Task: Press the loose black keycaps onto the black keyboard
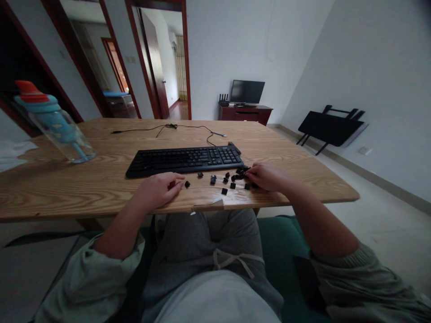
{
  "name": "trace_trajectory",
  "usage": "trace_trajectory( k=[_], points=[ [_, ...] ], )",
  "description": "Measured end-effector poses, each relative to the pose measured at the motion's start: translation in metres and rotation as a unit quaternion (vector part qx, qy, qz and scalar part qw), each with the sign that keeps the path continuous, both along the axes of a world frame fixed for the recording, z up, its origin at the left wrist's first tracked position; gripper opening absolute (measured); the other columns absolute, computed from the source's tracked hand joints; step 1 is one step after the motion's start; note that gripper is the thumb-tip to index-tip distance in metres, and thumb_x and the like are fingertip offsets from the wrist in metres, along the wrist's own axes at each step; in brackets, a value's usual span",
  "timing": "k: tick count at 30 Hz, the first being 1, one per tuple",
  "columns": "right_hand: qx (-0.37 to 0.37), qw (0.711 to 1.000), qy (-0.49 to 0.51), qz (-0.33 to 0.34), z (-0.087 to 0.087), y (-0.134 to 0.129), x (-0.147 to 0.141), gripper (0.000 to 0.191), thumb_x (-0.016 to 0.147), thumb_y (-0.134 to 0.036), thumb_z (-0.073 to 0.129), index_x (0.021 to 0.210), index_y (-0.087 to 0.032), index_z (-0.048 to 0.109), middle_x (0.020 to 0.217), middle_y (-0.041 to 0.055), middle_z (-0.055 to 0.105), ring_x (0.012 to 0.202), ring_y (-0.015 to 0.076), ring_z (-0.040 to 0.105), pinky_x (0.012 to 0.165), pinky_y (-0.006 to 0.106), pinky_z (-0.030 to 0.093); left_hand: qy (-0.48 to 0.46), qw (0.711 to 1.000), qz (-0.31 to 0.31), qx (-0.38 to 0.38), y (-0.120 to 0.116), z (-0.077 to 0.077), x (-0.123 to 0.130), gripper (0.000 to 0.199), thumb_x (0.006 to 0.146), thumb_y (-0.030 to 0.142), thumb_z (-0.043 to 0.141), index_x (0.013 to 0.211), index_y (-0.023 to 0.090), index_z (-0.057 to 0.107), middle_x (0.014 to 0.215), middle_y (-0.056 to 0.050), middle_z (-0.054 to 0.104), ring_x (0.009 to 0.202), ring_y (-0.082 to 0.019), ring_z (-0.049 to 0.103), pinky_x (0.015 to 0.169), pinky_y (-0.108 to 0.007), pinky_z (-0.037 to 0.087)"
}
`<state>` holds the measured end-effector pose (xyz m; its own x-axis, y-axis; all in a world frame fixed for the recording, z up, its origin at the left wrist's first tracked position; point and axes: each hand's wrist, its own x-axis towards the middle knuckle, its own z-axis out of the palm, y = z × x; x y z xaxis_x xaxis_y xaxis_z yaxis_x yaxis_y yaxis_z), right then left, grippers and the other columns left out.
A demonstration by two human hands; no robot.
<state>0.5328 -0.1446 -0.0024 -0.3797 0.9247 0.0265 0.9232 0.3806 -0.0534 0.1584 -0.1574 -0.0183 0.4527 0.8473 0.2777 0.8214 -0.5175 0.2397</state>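
Observation:
A black keyboard (188, 159) lies lengthwise across the wooden table, with several loose black keycaps (233, 185) scattered in front of it. My left hand (160, 189) rests on the table below the keyboard's left half. Its index finger and thumb are stretched out and apart, just left of a single keycap (187, 184), with nothing between them. At the keyboard's front right corner, the fingertips of my right hand (266, 176) pinch together in a small pile of keycaps (240, 172). They seem to hold a keycap, partly hidden by the fingers.
A clear bottle (63, 130) with a blue and red lid stands at the left, near white paper (15, 152). Behind the keyboard runs a thin black cable (188, 126). A torn strip (208, 206) hangs at the table's front edge, close to my lap.

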Motion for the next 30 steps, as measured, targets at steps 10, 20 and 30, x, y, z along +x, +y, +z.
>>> trace_trajectory(
  k=[10,20,30],
  points=[
    [-0.013,1.000,0.012,-0.019,0.015,-0.001,-0.002,0.037,0.097,-0.036,0.046,0.091,-0.015,0.076,0.099,0.0123,0.066,0.076,0.0167,0.059,0.067,0.026,0.041,0.001,1.000,0.006,0.003,0.000,0.001,0.000,0.044,0.094,0.049,0.044,0.114,0.020,0.071,0.108,-0.005,0.073,0.090,-0.020,0.066,0.081,-0.030,0.047],
    [-0.012,0.997,0.075,0.027,0.009,-0.041,0.021,0.032,0.091,-0.044,0.057,0.112,-0.025,0.072,0.118,0.0088,0.063,0.093,0.0216,0.062,0.081,0.033,0.047,-0.006,1.000,0.015,0.000,-0.001,0.002,-0.001,0.046,0.093,0.051,0.043,0.115,0.021,0.070,0.109,-0.005,0.073,0.091,-0.021,0.065,0.080,-0.029,0.047],
    [-0.013,0.997,0.068,0.030,0.006,-0.033,0.015,0.036,0.098,-0.035,0.043,0.101,-0.019,0.075,0.112,0.0103,0.063,0.089,0.0193,0.060,0.081,0.032,0.045,-0.013,1.000,0.015,-0.007,-0.001,0.003,0.000,0.046,0.093,0.052,0.044,0.112,0.021,0.072,0.107,-0.006,0.073,0.088,-0.021,0.065,0.076,-0.029,0.045]
  ],
)
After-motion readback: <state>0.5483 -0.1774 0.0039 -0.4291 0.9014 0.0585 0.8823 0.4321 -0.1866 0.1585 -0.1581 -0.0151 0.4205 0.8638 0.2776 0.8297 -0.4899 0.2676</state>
